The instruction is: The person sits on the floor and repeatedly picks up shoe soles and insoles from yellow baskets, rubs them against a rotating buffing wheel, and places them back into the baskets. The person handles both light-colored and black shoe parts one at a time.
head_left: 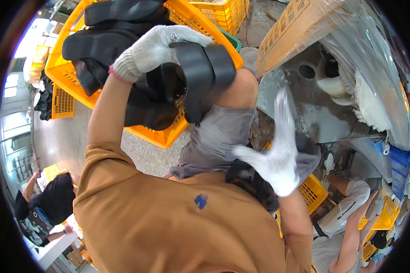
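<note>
My left hand (152, 51), in a white knit glove, grips smooth black curved pieces (200, 75) from above, over the edge of a yellow plastic crate (161, 138). Two broad bands of these pieces show side by side below the fingers; their exact kind is not clear. More black curved pieces (116, 13) fill the crate in a loose heap. My right hand (278, 154), also white-gloved, is raised to the right of my knee, thumb spread away from the fingers, with nothing in it. Motion blurs it slightly.
A grey machine surface (305, 107) with a plastic-wrapped carton (289, 32) stands at right. Another yellow crate (314, 195) with dark pieces sits beside me. Further yellow crates (225, 13) are behind. One person (341, 227) is at lower right, another (48, 200) at far left.
</note>
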### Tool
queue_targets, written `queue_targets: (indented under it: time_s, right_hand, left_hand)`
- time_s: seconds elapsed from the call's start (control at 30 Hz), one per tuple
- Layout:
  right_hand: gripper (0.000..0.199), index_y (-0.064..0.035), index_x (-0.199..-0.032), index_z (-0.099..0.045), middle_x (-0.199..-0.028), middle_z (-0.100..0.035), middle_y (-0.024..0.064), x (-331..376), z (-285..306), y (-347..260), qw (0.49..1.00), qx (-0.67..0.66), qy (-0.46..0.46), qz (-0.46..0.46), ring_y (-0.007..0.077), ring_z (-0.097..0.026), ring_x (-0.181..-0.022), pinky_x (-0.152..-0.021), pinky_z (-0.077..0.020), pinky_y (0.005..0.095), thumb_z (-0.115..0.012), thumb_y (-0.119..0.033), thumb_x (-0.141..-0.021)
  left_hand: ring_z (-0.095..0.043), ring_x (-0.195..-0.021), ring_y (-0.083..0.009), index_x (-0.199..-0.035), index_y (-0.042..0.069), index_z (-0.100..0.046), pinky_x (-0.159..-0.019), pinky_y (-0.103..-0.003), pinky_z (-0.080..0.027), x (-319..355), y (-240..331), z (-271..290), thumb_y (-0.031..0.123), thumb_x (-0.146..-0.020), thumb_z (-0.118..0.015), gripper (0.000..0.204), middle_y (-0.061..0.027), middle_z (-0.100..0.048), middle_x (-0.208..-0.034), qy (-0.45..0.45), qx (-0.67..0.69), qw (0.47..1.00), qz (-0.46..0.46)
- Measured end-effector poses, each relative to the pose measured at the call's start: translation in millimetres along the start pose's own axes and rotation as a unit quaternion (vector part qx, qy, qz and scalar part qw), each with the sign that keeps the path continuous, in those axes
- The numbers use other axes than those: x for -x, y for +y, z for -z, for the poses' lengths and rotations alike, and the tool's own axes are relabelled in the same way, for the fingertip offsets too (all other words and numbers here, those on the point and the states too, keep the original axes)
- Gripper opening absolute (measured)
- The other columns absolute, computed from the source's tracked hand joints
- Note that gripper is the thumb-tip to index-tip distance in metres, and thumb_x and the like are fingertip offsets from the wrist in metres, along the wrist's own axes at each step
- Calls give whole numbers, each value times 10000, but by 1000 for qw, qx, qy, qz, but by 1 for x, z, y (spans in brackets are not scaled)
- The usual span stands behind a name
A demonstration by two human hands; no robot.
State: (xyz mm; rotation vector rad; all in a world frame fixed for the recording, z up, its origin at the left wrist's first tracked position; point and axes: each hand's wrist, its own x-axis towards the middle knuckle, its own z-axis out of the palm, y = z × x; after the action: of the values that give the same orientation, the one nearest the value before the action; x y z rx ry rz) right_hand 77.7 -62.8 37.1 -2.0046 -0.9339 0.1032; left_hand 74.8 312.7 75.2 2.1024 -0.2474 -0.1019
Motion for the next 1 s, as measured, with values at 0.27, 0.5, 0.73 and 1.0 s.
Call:
queue_targets:
  time_s: [0.27,0.5,0.73,1.0]
  right_hand:
    - [1281,-4,-1619,-360,-1570,-542,227,9,0,-10,988,-148,17,37,377,-583,-1414,-1187,-467,506,-1067,-415,-634]
    - [1257,-115,-1701,-231,-1697,-403,234,119,53,8,909,-301,212,-197,387,-517,-1482,-1238,-427,550,-981,-494,-765]
    - [912,-11,-1685,-331,-1587,-553,173,85,57,53,793,-545,166,-215,293,-561,-1437,-1222,-433,426,-802,-138,-914]
    - [882,31,-1582,-491,-1530,-594,190,102,98,-7,851,-170,326,-374,280,-555,-1427,-1224,-391,409,-847,-402,-901]
  left_hand:
    - [-748,-1123,-226,-1160,9,-792,-1044,-374,-582,36,53,24,-43,-812,-776,352,-101,-787,-1175,79,4,992,-96]
    - [-694,-1224,-399,-1403,-42,-629,-1111,-428,-532,-27,-45,23,227,-932,-773,562,-222,-732,-1311,234,-453,843,174]
    - [-731,-1093,-286,-1264,-70,-715,-994,-418,-558,-76,58,-231,382,-893,-874,606,-186,-777,-1194,-95,121,988,-26]
    - [-740,-910,-210,-1221,-44,-725,-832,-352,-621,-168,94,-378,200,-986,-804,349,-111,-768,-1090,149,610,736,255]
